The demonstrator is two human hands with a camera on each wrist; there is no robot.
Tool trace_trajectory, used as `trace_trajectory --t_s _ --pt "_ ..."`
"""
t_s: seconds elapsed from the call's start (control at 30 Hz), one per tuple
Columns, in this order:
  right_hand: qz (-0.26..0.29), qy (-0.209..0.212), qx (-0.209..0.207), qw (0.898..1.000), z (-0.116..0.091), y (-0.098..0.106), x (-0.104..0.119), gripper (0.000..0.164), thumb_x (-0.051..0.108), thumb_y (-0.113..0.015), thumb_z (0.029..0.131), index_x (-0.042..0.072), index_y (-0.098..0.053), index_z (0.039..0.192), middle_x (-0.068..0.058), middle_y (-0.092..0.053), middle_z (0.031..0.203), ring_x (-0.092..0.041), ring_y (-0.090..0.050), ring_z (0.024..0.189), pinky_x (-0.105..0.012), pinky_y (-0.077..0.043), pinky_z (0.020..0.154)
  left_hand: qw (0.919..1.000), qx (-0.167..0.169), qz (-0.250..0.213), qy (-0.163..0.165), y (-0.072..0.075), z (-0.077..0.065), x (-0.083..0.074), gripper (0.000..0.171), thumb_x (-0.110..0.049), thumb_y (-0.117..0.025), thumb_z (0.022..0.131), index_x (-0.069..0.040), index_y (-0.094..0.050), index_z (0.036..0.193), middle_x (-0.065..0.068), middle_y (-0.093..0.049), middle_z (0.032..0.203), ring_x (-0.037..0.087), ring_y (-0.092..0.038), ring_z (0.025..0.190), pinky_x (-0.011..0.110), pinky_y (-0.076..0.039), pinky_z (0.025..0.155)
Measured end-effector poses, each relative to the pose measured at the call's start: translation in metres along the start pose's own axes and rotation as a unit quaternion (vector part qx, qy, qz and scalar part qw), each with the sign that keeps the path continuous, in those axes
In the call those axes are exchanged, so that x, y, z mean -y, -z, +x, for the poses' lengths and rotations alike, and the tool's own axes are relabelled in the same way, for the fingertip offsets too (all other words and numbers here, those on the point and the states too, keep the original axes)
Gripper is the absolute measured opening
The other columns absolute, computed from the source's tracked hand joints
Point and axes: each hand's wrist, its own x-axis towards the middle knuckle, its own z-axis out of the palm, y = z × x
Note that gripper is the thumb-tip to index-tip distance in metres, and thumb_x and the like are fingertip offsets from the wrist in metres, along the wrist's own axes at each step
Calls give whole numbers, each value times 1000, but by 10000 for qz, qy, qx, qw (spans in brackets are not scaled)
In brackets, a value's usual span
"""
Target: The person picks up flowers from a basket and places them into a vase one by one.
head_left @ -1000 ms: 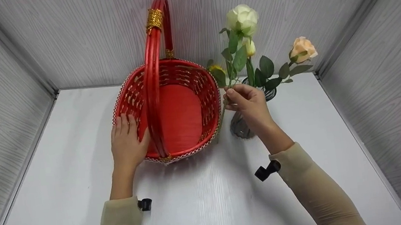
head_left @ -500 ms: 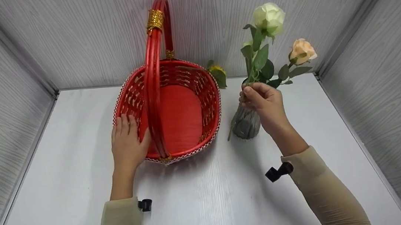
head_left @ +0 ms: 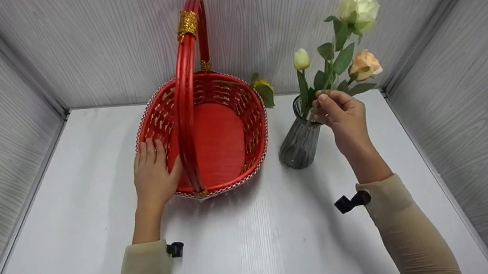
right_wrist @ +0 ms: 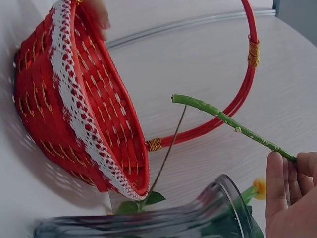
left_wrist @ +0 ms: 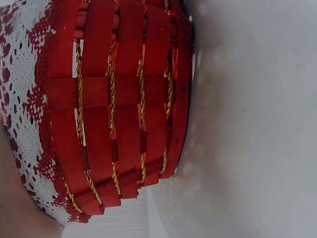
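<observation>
In the head view my right hand (head_left: 343, 115) pinches the stem of a white rose (head_left: 359, 11) between thumb and fingers. Its bloom leans up and to the right. The right wrist view shows the cut end of the green stem (right_wrist: 223, 117) in the air beside the glass vase (right_wrist: 218, 213), outside its mouth. That ribbed grey vase (head_left: 300, 144) holds a pale yellow tulip (head_left: 301, 59) and a peach rose (head_left: 364, 65). My left hand (head_left: 154, 178) rests with fairly straight fingers on the left rim of a red woven basket (head_left: 222, 144).
The basket's tall handle (head_left: 184, 98) arches over its middle. A yellow flower (head_left: 262, 87) with green leaves lies at the basket's back right, its thin stem (right_wrist: 171, 148) reaching over the rim. Grey wood-grain panels (head_left: 94, 48) border the white table (head_left: 238, 255).
My right hand has carried the white rose rightward, from beside the basket to the vase's right side. The tulip shows fully again. My left hand and the basket have stayed put.
</observation>
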Motion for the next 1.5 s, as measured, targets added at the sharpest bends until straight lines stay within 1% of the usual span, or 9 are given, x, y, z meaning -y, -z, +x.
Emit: trace_trajectory --t_s 0.2,0.37,0.5,0.63,0.8,1.0,1.27,1.37,1.5 --pt "-93 145 -163 9997 9 7 7 30 7 -67 105 -17 -64 122 -8 -72 99 -15 -66 86 -24 -61 73 10000 -79 -46 40 -1 -1 0 77 -45 -46 108 8 -31 162 31 -23 169 44 -11 161 55 -4 130" --pt "6 231 -214 9995 19 10 15 36 8 -68 104 -21 -61 124 -11 -71 99 -17 -66 85 -25 -61 73 9999 -108 -34 24 0 0 0 77 -44 -46 108 9 -32 161 31 -23 169 44 -12 161 55 -5 130" --pt "-17 287 -331 9990 28 14 20 29 9 -68 104 -15 -66 121 -10 -71 100 -16 -68 84 -25 -61 73 10000 -85 -33 21 1 1 -1 77 -45 -46 108 8 -31 162 31 -22 170 44 -11 161 54 -4 130" --pt "141 167 -488 9986 34 17 23 17 8 -69 104 -6 -70 112 -9 -73 104 -15 -69 84 -24 -61 73 10000 -51 -17 28 1 1 0 78 -46 -45 108 8 -31 162 31 -21 170 44 -10 161 55 -5 130" --pt "304 78 -608 9977 41 19 23 10 8 -70 102 -1 -72 105 -10 -72 104 -15 -69 84 -23 -61 72 10000 4 -46 46 0 -1 0 78 -46 -45 108 8 -29 163 30 -20 170 44 -9 161 54 -4 130" --pt "423 -31 -601 9973 52 19 21 11 7 -71 102 -3 -71 107 -12 -70 103 -16 -67 83 -23 -61 72 10000 -5 -77 49 0 -2 0 79 -46 -46 108 8 -29 163 31 -21 170 44 -10 161 55 -4 130" --pt "371 -158 -725 9966 64 15 21 6 6 -72 101 -1 -73 101 -11 -70 96 -16 -66 76 -22 -60 68 9999 -139 -79 17 -1 -2 1 77 -45 -47 107 9 -33 161 31 -23 169 44 -12 161 55 -6 130" --pt "393 -22 -765 9963 66 14 23 7 5 -72 101 -2 -72 101 -12 -70 95 -16 -66 74 -22 -60 67 9999 -107 -84 34 -1 -1 1 78 -46 -47 108 8 -32 161 31 -22 170 44 -12 161 54 -5 130" --pt "405 364 -958 9939 68 13 25 8 4 -70 102 -3 -70 96 -13 -68 92 -17 -63 72 -23 -58 63 9999 -64 -85 53 0 0 0 78 -46 -46 108 8 -32 162 31 -22 170 44 -11 161 54 -5 130"
